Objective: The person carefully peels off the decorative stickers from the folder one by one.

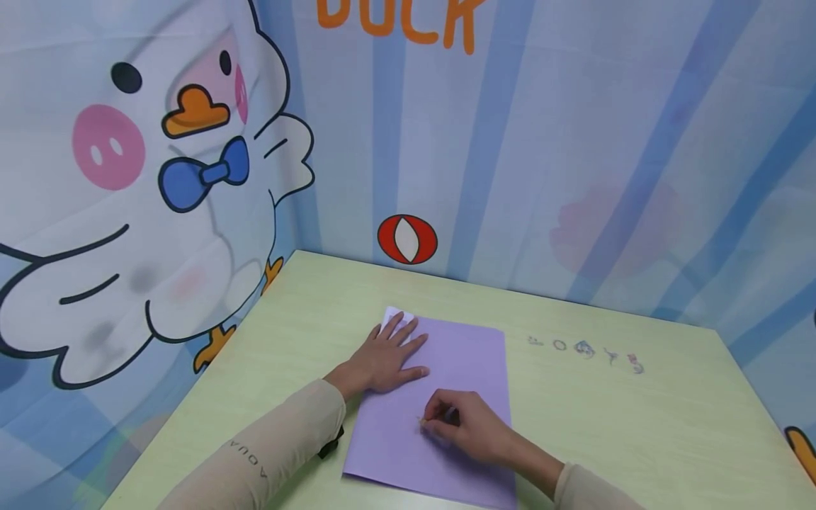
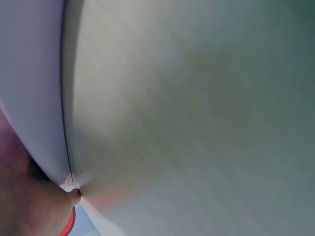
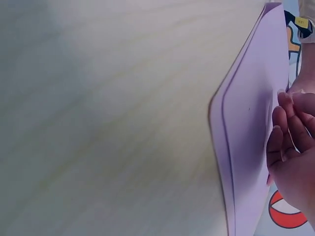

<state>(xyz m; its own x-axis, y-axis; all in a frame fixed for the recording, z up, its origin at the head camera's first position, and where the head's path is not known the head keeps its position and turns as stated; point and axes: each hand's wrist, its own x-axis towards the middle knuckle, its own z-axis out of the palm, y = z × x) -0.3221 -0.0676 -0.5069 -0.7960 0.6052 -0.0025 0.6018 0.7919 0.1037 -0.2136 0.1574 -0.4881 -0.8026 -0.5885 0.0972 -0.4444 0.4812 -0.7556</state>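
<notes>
A sheet of purple paper (image 1: 446,347), two layers thick at its edge in the right wrist view, lies on the table. My left hand (image 1: 385,358) rests flat on its upper left part, fingers spread. Beneath those fingertips a bit of white paper (image 1: 390,312) shows at the top corner. Close over the middle of the purple paper, my right hand (image 1: 468,425) pinches a small yellowish sticker-like piece (image 1: 421,423) between thumb and forefinger. Its shape is mostly hidden by the fingertips. In the right wrist view the other fingers of the right hand (image 3: 295,147) are curled.
Right of the paper, several small sticker-like pieces (image 1: 584,348) lie in a row on the pale yellow-green table (image 1: 637,425). A printed cloth (image 1: 542,142) with a duck picture hangs behind and to the left. A dark band (image 1: 331,445) sits at the left wrist.
</notes>
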